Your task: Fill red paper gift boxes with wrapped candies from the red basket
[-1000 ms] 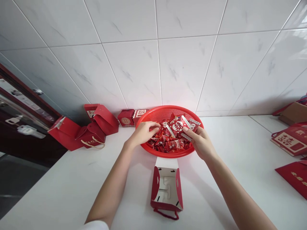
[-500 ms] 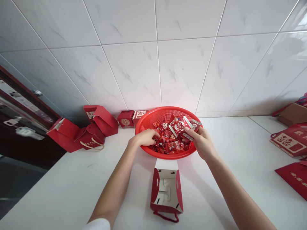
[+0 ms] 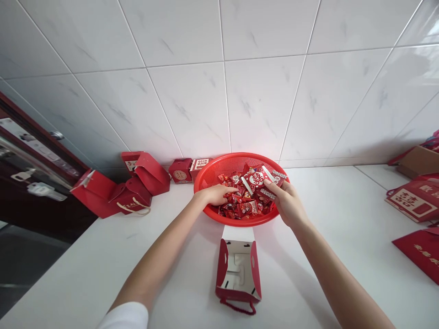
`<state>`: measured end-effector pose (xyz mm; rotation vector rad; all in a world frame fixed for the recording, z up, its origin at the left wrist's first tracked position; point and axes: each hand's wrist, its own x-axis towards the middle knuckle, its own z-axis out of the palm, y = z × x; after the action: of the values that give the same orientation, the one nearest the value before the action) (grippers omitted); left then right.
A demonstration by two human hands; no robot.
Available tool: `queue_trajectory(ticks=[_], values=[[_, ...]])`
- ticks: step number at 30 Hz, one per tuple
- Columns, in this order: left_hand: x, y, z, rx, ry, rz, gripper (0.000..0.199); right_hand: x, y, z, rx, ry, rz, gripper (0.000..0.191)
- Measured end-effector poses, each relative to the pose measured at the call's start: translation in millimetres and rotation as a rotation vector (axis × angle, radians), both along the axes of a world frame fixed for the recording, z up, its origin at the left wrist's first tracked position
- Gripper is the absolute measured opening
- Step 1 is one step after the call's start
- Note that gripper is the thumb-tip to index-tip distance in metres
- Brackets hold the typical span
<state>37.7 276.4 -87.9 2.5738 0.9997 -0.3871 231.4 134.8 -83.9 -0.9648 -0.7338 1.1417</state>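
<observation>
A red oval basket (image 3: 209, 176) stands against the wall, with many red wrapped candies (image 3: 245, 208) in it. My right hand (image 3: 288, 201) is closed on several candy packets (image 3: 255, 179) with white and dotted edges, held over the basket's right side. My left hand (image 3: 216, 195) reaches over the left rim into the candies, its fingertips among them; what they hold, if anything, is hidden. In front of the basket lies an open red box (image 3: 239, 269) with a white inside and a red cord handle, with nothing in it.
Red gift boxes (image 3: 151, 173) stand at the back left, and two small boxes (image 3: 180, 171) sit left of the basket. Red bags (image 3: 413, 198), a red envelope (image 3: 420, 251) and a brown carton (image 3: 420, 161) lie on the right. A tiled wall rises behind.
My left hand has moved slightly right, deeper over the candies, and its fingers reach further in. My right hand still holds the packets in nearly the same place.
</observation>
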Motion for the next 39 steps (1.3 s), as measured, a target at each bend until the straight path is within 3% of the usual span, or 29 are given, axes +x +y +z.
queue_trajectory(ticks=[8, 13, 17, 22, 27, 29, 32, 35, 39], values=[[2, 2, -9.1, 0.023, -0.115, -0.068, 0.055, 8, 3, 7.7, -0.042, 0.185, -0.009, 0.036], [3, 9, -17.4, 0.02, -0.212, -0.047, 0.044, 7, 1, 9.6, -0.021, 0.153, 0.023, 0.038], [2, 11, -16.0, -0.012, -0.334, 0.028, 0.021, 4, -4, 14.3, 0.048, 0.1, 0.022, 0.039], [0, -1, -1.4, 0.026, -0.688, 0.235, 0.016, 3, -16, 23.5, 0.271, -0.07, 0.021, 0.037], [-8, -33, 15.9, 0.019, -1.029, 0.398, 0.034, 3, -31, 28.3, 0.249, -0.147, 0.018, 0.04], [-13, -55, 22.9, -0.069, -1.138, 0.423, 0.044, 2, -38, 27.3, 0.212, -0.143, -0.004, 0.04], [-17, -92, 32.7, -0.327, -1.302, 0.466, 0.056, -1, -51, 23.6, 0.147, -0.138, -0.014, 0.039], [-17, -121, 38.9, -0.459, -1.33, 0.453, 0.051, -7, -67, 19.4, 0.113, -0.163, 0.017, 0.04], [-17, -141, 38.6, -0.535, -1.332, 0.451, 0.04, -18, -84, 15.6, 0.112, -0.232, 0.022, 0.041]])
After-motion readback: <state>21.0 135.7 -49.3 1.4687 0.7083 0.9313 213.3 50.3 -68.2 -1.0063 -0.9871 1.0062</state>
